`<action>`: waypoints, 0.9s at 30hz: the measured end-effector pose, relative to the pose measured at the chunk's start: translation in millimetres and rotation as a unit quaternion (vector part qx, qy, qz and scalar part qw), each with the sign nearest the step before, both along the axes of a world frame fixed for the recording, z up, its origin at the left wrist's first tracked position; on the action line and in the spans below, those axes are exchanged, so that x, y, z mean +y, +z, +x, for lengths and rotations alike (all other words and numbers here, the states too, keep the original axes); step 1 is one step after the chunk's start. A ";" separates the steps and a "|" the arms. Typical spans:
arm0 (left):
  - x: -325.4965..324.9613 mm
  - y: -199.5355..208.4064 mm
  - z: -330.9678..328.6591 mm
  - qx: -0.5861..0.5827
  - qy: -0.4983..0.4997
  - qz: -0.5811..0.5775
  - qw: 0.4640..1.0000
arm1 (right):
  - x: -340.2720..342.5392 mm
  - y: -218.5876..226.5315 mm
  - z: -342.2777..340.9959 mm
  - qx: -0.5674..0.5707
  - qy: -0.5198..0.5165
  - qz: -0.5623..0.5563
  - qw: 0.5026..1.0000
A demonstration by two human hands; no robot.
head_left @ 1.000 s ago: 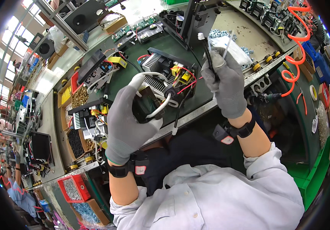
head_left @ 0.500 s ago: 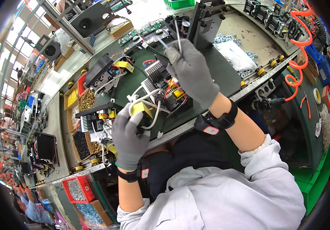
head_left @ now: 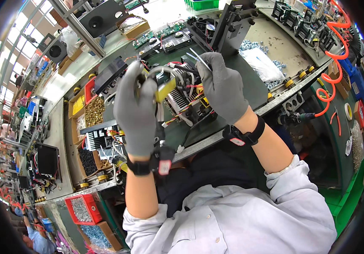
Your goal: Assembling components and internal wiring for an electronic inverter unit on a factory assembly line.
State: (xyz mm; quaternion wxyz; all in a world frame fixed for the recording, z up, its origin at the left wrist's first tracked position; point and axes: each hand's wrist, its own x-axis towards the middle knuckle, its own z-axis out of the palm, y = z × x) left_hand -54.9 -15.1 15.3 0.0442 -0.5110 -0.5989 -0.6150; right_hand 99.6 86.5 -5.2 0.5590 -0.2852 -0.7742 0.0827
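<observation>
My gloved left hand (head_left: 136, 112), blurred by motion, is closed around a bundled cable. A yellow block (head_left: 165, 90) on that cable sticks out beside its fingers, and the grey cable loop (head_left: 161, 70) arches past the fingertips. My gloved right hand (head_left: 224, 86) pinches several thin white strips (head_left: 199, 58) that look like cable ties; their ends point up and to the left. Between and below the hands lies an electronic assembly with a finned metal heat sink (head_left: 177, 100) and red, yellow and black wires. Its part behind the left hand is hidden.
Left of my hands stands a second finned assembly (head_left: 99, 139), near trays of brass-coloured screws (head_left: 94, 111) and black screws (head_left: 88, 161). A black slotted panel (head_left: 235, 31) rises behind my right hand. A white plastic bag (head_left: 258, 63) lies among bolts, and a coiled orange hose (head_left: 333, 55) hangs at right.
My left hand has moved up and away from me, carrying the cable and yellow block. My right hand has come slightly lower and right, and its strips now tilt to the left.
</observation>
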 end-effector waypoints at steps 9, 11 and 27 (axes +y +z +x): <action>15.6 6.9 -34.0 0.029 0.060 -0.177 0.982 | 1.5 1.5 -2.3 0.070 0.078 -0.162 0.981; -2.7 3.5 -24.9 0.040 0.086 -0.176 0.980 | -0.4 6.9 -2.7 0.096 0.114 -0.171 0.974; -39.8 -34.5 44.3 -0.444 -0.143 -0.129 0.875 | -20.5 55.2 -0.1 0.128 0.239 -0.452 0.850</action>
